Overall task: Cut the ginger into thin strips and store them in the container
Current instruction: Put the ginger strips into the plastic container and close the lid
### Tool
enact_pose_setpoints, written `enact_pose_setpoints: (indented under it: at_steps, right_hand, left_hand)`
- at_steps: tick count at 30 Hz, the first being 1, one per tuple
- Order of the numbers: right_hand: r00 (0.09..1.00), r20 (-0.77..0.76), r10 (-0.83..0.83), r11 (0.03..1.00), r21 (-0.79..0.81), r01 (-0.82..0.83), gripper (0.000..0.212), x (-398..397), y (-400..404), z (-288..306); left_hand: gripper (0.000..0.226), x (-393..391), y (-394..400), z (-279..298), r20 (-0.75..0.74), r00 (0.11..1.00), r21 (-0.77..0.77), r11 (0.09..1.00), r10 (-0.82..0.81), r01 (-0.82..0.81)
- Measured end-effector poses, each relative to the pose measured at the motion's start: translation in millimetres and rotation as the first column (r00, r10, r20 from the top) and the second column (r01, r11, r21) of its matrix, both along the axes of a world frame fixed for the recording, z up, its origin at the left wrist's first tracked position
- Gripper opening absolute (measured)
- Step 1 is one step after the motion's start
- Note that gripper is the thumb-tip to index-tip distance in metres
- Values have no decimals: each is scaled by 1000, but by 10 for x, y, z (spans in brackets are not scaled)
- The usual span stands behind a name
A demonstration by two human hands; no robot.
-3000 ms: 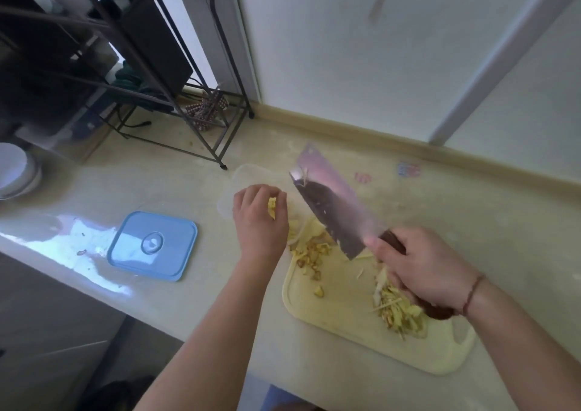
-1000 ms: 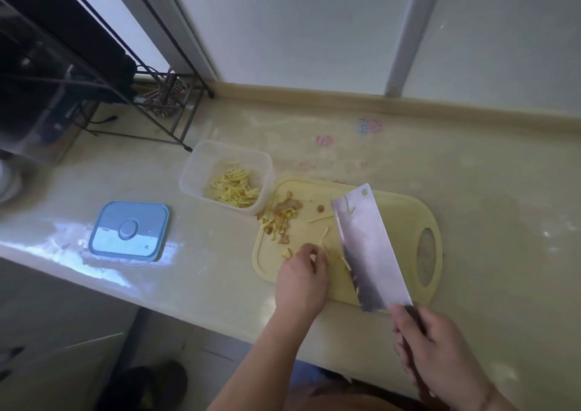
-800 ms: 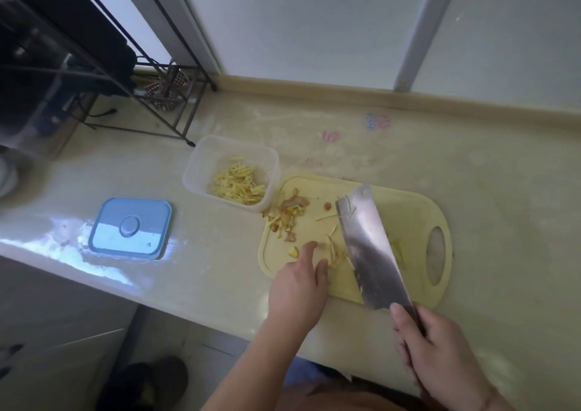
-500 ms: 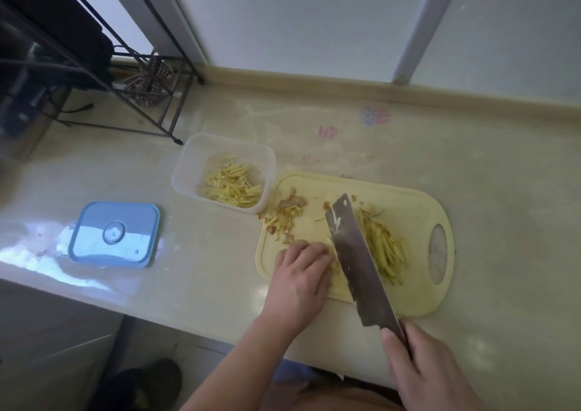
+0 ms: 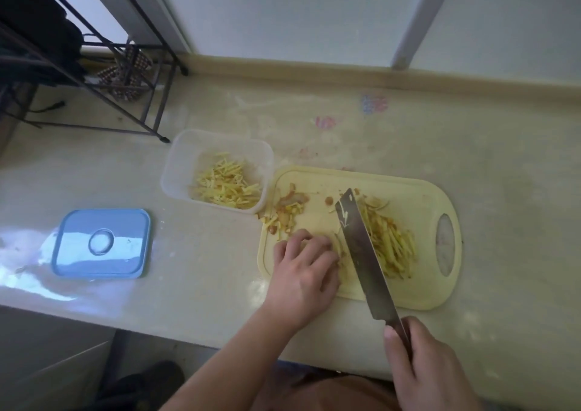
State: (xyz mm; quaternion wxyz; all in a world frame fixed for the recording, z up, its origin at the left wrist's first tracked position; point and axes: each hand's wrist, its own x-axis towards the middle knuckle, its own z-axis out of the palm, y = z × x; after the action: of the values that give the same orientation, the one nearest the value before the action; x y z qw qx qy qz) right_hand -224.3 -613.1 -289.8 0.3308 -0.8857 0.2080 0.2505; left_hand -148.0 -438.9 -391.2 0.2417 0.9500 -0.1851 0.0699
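Note:
A yellow cutting board (image 5: pixel 421 197) lies on the counter. A pile of cut ginger strips (image 5: pixel 390 244) lies on it to the right of the cleaver blade (image 5: pixel 361 253), which stands on edge. My right hand (image 5: pixel 424 369) grips the cleaver's handle near the counter's front edge. My left hand (image 5: pixel 305 272) rests with curled fingers on the board left of the blade, over a few strips beside it. Ginger peel scraps (image 5: pixel 287 209) lie at the board's upper left. A clear plastic container (image 5: pixel 185 162) with ginger strips (image 5: pixel 228 184) inside stands just left of the board.
A blue lid (image 5: pixel 102 243) lies flat on the counter to the left of the container. A black wire rack (image 5: pixel 103 65) stands at the back left. The counter's front edge runs just below the board. A wall and raised ledge close off the back.
The cleaver has turned from lying flat to standing on edge, uncovering the strip pile to its right. My left hand moved from the container down to the board and curled beside the blade.

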Motion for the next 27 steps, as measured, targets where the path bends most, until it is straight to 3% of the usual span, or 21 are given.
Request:
enact_pose_setpoints:
  at_steps: [5,8,13,27]
  right_hand:
    - [1000,3,-5,1000,-21,5,29,-8,42,24]
    - [999,24,-43,999,11,43,27,-31,22,45]
    - [999,5,-53,998,29,53,22,-60,12,93]
    - [1000,-16,11,1000,8,-11,22,-123,98,148]
  left_hand:
    - [19,77,91,15,-11,994,75,991,-111,111]
    - [39,124,85,35,-24,994,163,980,-107,109]
    - [45,70,31,62,-31,998,256,965,-56,62]
    - [30,47,34,16,-27,998,36,998,54,-53]
